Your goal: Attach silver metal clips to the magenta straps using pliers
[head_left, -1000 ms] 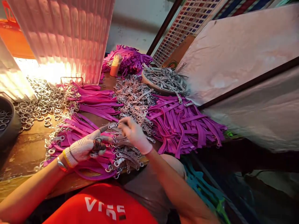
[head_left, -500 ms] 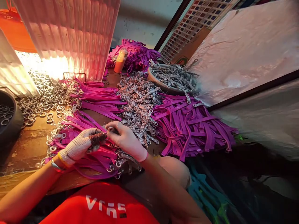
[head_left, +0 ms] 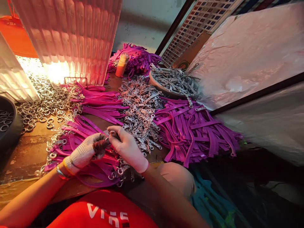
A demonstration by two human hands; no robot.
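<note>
My left hand, in a dotted knit glove, is closed over the pile of magenta straps. A dark brown ribbed wrapping shows at its thumb side; what the fingers hold is mostly hidden. Right against it, my right hand in a thin white glove pinches a small metal ring between thumb and forefinger. Below the hands, strap ends carry metal rings. Just beyond lies a heap of braided metal-looking pieces.
Loose rings spread at the left beside a dark bowl. More magenta straps lie at the right, under a basin of braided pieces. An orange bottle stands at the back. A translucent corrugated panel rises by the bright light.
Both hands stay together in nearly the same place, with the fingers shifting slightly around the small ring. The whole view has moved a little.
</note>
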